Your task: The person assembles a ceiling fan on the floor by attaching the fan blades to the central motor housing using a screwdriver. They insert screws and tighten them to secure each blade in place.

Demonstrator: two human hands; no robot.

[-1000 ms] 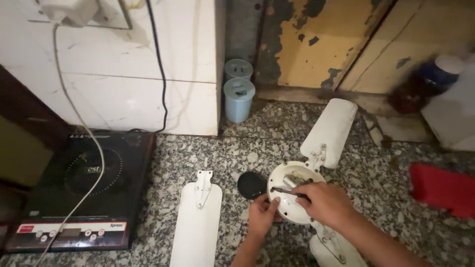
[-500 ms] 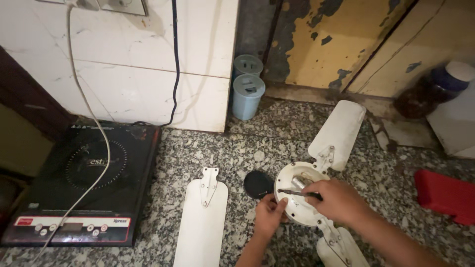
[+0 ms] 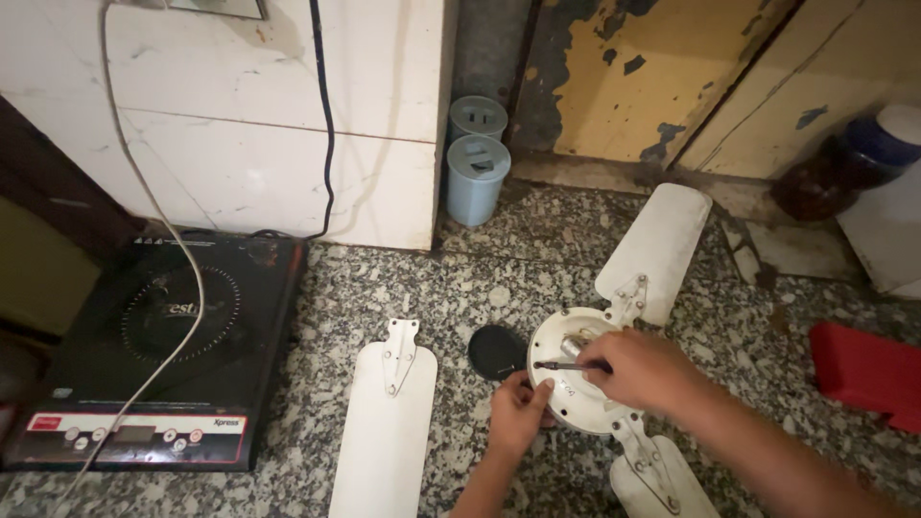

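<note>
Our view has shifted slightly; our right hand grips a screwdriver over the fan hub, left hand pinching its rim.

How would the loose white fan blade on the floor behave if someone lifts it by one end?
The loose fan blade looks thin, flat and long, so probably light and slightly bendy. Its metal bracket end likely feels heavier. Lying flat on the speckled floor, it should slide, not roll.
</note>
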